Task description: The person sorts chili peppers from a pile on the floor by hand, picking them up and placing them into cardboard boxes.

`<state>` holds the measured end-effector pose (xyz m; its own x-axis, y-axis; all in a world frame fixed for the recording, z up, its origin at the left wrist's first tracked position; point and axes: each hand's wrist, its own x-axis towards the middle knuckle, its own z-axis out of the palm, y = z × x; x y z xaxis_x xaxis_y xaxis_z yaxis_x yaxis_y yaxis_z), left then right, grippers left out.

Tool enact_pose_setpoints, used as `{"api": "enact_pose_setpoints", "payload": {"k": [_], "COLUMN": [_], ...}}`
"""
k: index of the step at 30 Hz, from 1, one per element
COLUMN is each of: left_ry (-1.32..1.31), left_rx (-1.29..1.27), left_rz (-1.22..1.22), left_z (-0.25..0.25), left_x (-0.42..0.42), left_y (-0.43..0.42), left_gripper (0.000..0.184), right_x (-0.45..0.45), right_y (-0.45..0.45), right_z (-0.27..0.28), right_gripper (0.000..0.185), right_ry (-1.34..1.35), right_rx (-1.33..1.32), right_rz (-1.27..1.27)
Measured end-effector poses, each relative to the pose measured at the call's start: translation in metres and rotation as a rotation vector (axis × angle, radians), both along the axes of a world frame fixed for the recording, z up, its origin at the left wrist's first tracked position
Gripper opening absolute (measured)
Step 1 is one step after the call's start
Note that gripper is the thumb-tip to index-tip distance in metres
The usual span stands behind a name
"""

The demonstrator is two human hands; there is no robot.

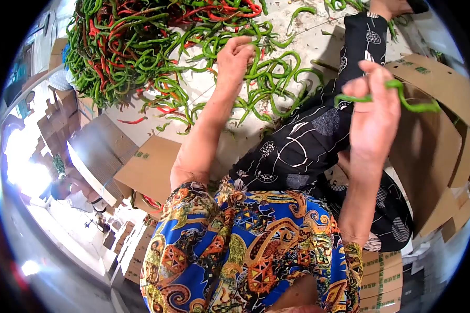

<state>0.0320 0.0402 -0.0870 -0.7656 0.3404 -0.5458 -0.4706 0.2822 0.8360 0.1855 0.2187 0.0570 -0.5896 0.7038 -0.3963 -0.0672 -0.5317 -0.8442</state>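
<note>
My right hand (373, 112) is raised over my right leg, its fingers closed around a curled green chili pepper (420, 108) that sticks out on both sides. Further forward, my left hand (232, 62) reaches down to the loose green chili peppers (271, 78) spread on the floor. Its fingers are bent in a pinch around a green chili pepper at the fingertips, partly hidden by the hand. To the left of it rises a large heap of mixed green and red chili peppers (117, 52).
An open cardboard box (428, 141) stands at my right. Another carton (154, 161) with red and green peppers showing is at my left. Behind it are stacked boxes (60, 117) and a person (73, 190). My patterned trouser leg (292, 146) stretches across the pale floor (203, 86).
</note>
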Motion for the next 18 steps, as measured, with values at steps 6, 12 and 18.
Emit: {"api": "enact_pose_setpoints", "payload": {"k": [6,12,18], "left_ry": [0.588,0.899,0.88], "left_rx": [-0.491,-0.538,-0.511], "left_rz": [-0.412,-0.535,-0.625], "left_z": [-0.077,-0.095,-0.097], "left_x": [0.038,0.041,0.035], "left_y": [-0.053,-0.035,-0.033], "left_gripper": [0.023,0.027,0.02], "right_x": [0.012,0.004,-0.004], "right_y": [0.014,-0.007,-0.004], "right_z": [0.008,-0.005,-0.027], "right_gripper": [0.025,0.025,0.026], "right_ry": [-0.003,-0.076,-0.04], "right_rx": [-0.076,-0.181,-0.198], "right_rz": [0.063,0.132,0.139]}}
